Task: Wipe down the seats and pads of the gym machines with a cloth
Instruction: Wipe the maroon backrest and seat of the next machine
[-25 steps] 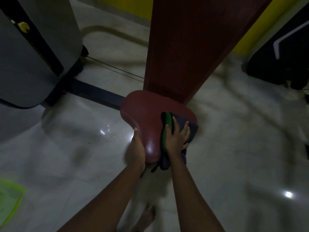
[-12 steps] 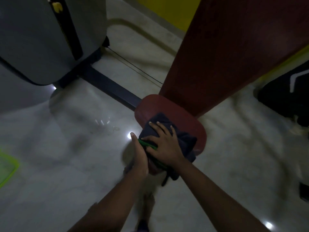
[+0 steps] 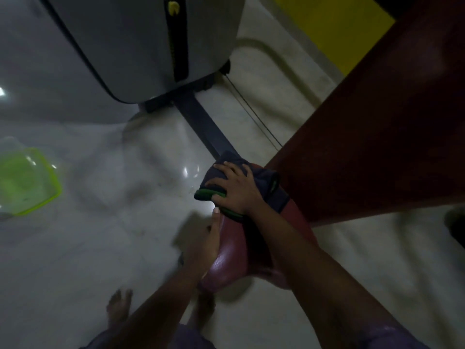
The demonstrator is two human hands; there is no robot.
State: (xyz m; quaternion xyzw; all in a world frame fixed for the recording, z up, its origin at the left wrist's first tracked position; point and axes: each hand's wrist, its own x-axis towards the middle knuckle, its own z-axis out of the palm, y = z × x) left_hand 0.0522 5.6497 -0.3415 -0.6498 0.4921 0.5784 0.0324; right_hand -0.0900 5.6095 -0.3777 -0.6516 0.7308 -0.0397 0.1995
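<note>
Dark blue cloth (image 3: 264,178), edged in green, is lying on the upper end of the maroon seat (image 3: 234,250) at the centre of the frame, just where the seat is meeting the maroon back pad (image 3: 377,147) rising to the upper right. The right grip (image 3: 235,191) is pressing flat on the cloth, its fingers spread and released rather than clenched. The left grip (image 3: 205,241) is clasping the seat's left edge just below, thumb lying on top and the other fingers hidden underneath. A dark frame bar (image 3: 203,124) is running from the seat up to a grey machine housing (image 3: 141,46) at upper centre. A green container (image 3: 27,185) is sitting on the pale glossy floor (image 3: 100,248) at the left edge, well apart.
</note>
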